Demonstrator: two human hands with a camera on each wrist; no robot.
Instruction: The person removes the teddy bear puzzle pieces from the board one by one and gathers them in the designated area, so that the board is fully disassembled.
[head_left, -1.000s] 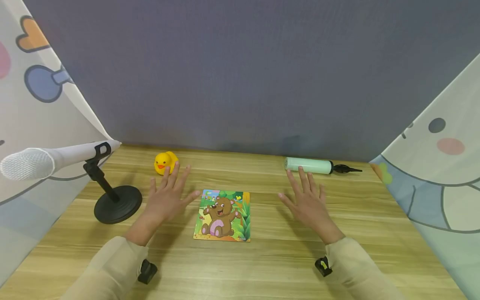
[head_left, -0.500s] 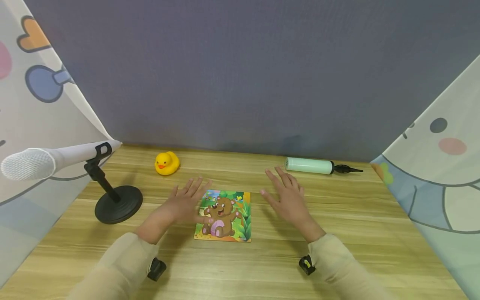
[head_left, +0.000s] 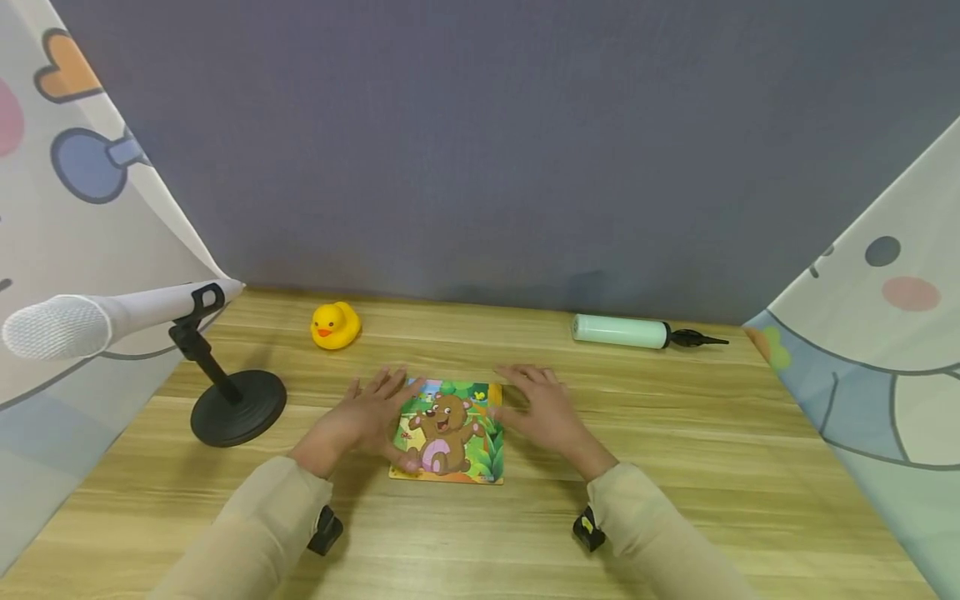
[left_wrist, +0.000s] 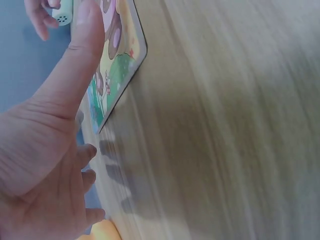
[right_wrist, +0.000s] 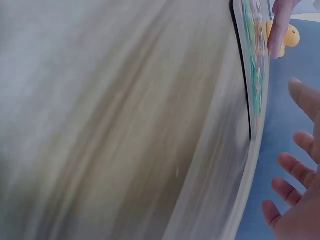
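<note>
A square picture board [head_left: 450,433] with a cartoon bear lies flat on the wooden table. My left hand [head_left: 363,421] is over its left side, thumb across the lower left part of the picture and fingers spread toward the upper left corner. In the left wrist view the thumb [left_wrist: 75,65] overlaps the board [left_wrist: 117,75], while the other fingers hang above the table. At the board's right edge is my right hand [head_left: 543,412], its thumb and fingertips overlapping that side. The right wrist view shows its fingers [right_wrist: 295,170] spread and holding nothing, beside the board [right_wrist: 255,75].
A yellow rubber duck [head_left: 335,325] sits at the back left. A white microphone [head_left: 112,317] on a black stand [head_left: 238,408] is at far left. Back right lies a pale green hand pump [head_left: 621,331] with a black nozzle. A grey panel [head_left: 480,150] rises behind the table.
Both hands have moved inward toward the picture board, the left from the left and the right from beside the pump. The board, duck, microphone and pump stay where they were.
</note>
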